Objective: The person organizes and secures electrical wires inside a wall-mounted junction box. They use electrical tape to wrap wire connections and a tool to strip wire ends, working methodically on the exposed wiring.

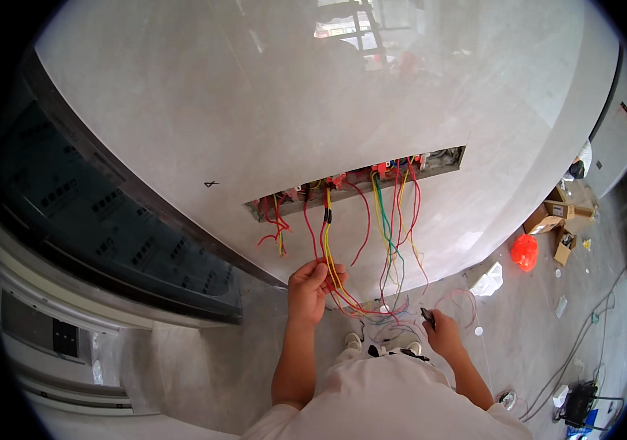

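The left hand (pixel 309 282), raised at the wall, closed its grip on red and yellow wires (pixel 330 253), while the lowered right hand (pixel 442 331) pinched a small black tool (pixel 427 316).

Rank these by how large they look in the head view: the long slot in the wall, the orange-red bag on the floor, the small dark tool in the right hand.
1. long wall slot
2. orange-red bag
3. small dark tool, held by the right hand

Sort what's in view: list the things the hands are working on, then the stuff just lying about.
In hand:
left hand gripping the wire bundle
wall slot the wires hang from
right hand holding a small dark tool

Lying about:
red bag
cardboard boxes
floor cables
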Available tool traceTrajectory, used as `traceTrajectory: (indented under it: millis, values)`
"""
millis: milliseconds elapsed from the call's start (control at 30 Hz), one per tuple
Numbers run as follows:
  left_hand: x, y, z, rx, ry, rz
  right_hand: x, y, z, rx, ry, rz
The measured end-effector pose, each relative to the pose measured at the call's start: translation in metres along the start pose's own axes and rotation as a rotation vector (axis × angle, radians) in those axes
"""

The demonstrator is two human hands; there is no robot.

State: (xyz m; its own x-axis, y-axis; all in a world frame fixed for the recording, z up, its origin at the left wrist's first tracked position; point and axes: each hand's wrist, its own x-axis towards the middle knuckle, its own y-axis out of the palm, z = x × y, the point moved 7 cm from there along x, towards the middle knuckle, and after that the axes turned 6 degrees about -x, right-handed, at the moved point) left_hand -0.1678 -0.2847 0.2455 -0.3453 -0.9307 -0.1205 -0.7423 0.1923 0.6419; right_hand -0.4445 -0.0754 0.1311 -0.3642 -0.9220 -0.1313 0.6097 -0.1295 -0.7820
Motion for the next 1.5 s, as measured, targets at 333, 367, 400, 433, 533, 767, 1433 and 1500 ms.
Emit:
traceTrajectory:
  millis: [333, 367, 400, 433, 533, 767, 1433, 1500]
  values:
    - [-0.009, -0.002, 0.0, 0.133, 0.058, -0.067, -0.01, 0.01, 0.002, -0.106, -0.019, 0.147]
    - [-0.01, -0.003, 0.0, 0.15, 0.067, -0.079, -0.009, 0.011, 0.003, -0.103, -0.023, 0.15]
    - [-0.011, -0.004, 0.0, 0.183, 0.079, -0.091, -0.008, 0.012, 0.005, -0.099, -0.028, 0.154]
    - [-0.013, -0.005, 0.001, 0.216, 0.092, -0.104, -0.007, 0.013, 0.007, -0.096, -0.033, 0.158]
    - [-0.016, -0.005, -0.001, 0.292, 0.108, -0.118, -0.002, 0.009, 0.024, -0.058, -0.075, 0.135]
    - [-0.018, -0.007, 0.001, 0.376, 0.219, -0.115, 0.014, 0.01, 0.07, 0.041, -0.212, 0.102]
    - [-0.021, -0.007, 0.003, 0.443, 0.147, -0.134, 0.104, -0.021, 0.261, 0.584, -0.41, 0.061]
    - [-0.023, -0.013, 0.0, 0.42, 0.163, -0.18, 0.111, -0.011, 0.248, 0.625, -0.402, 0.04]
